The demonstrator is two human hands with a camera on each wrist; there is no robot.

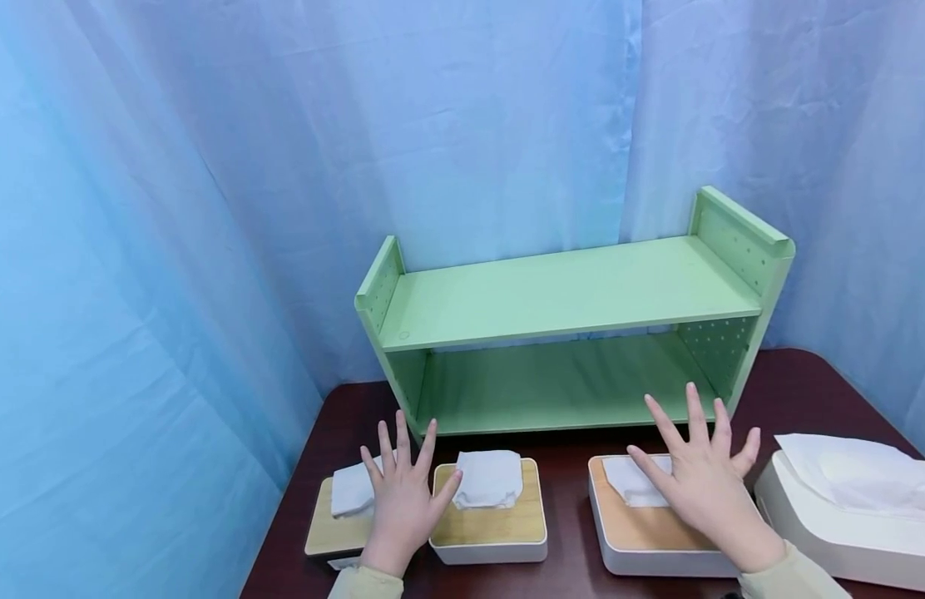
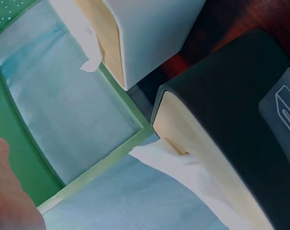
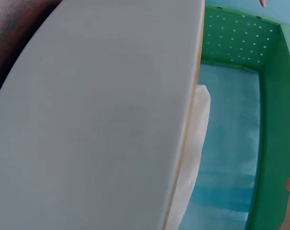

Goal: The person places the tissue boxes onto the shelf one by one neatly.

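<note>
Three tissue boxes with wooden lids stand in a row before a green two-tier shelf (image 1: 567, 291). My left hand (image 1: 403, 478) is spread flat, fingers straight, over the gap between the leftmost box (image 1: 329, 528) and the middle white box (image 1: 500, 520). My right hand (image 1: 694, 466) is spread the same way over the right white box (image 1: 642, 532), partly covering its tissue (image 1: 630, 482). Neither hand grips anything. The left wrist view shows the leftmost box's dark side (image 2: 240, 110) and the middle white box (image 2: 154, 33). The right box's white wall (image 3: 102, 115) fills the right wrist view.
A larger white tissue box (image 1: 844, 532) with a loose sheet on top stands at the far right. The dark red-brown table (image 1: 567, 466) ends at the left and front edges. Blue curtains (image 1: 208, 208) hang close behind and on both sides. Both shelf tiers hold nothing.
</note>
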